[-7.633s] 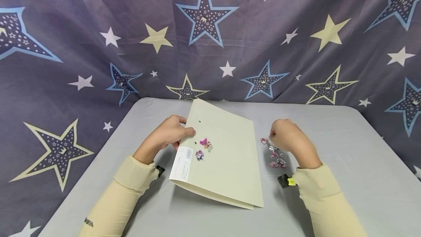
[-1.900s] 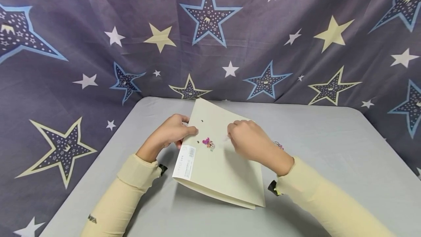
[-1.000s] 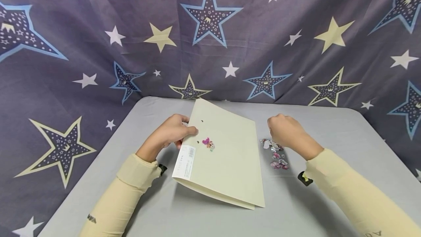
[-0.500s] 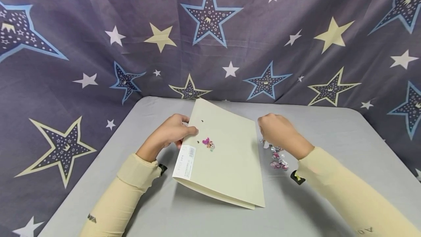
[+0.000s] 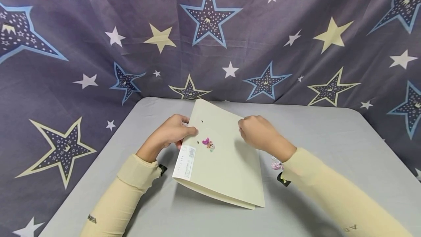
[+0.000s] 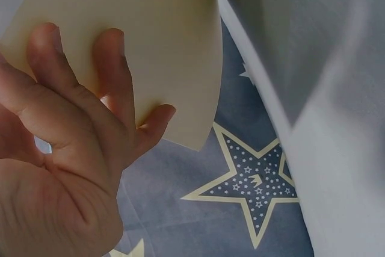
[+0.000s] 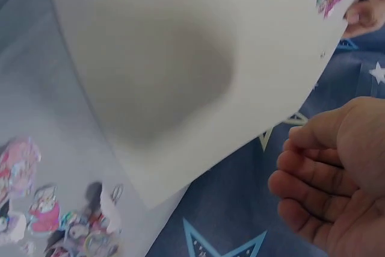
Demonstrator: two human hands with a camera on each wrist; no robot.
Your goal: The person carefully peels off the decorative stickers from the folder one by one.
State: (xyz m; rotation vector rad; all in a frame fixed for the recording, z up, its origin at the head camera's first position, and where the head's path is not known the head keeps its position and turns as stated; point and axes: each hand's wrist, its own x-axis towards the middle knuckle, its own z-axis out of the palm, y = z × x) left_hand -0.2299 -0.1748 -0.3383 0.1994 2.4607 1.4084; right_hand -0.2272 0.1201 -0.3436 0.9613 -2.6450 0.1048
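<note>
A cream cardboard folder (image 5: pixel 227 178) stands tilted over the table, with a white barcode label on its lower left. My left hand (image 5: pixel 172 131) grips its left edge, thumb on the front and fingers behind, as the left wrist view also shows. Small pink and orange cartoon stickers (image 5: pixel 208 143) lie on the front near that thumb. My right hand (image 5: pixel 258 131) hovers by the folder's upper right edge. In the right wrist view its fingers (image 7: pixel 301 191) are loosely curled, and nothing shows between them and the thumb.
A loose pile of shiny cartoon stickers (image 7: pixel 78 230) lies on the grey tabletop right of the folder, partly hidden by the right forearm in the head view. Behind the table hangs a dark star-patterned curtain (image 5: pixel 243 39).
A purple sticker near the label has left the folder. My right hand has gone from the folder to the sticker pile and back leftward over the folder's edge. The left hand keeps its grip.
</note>
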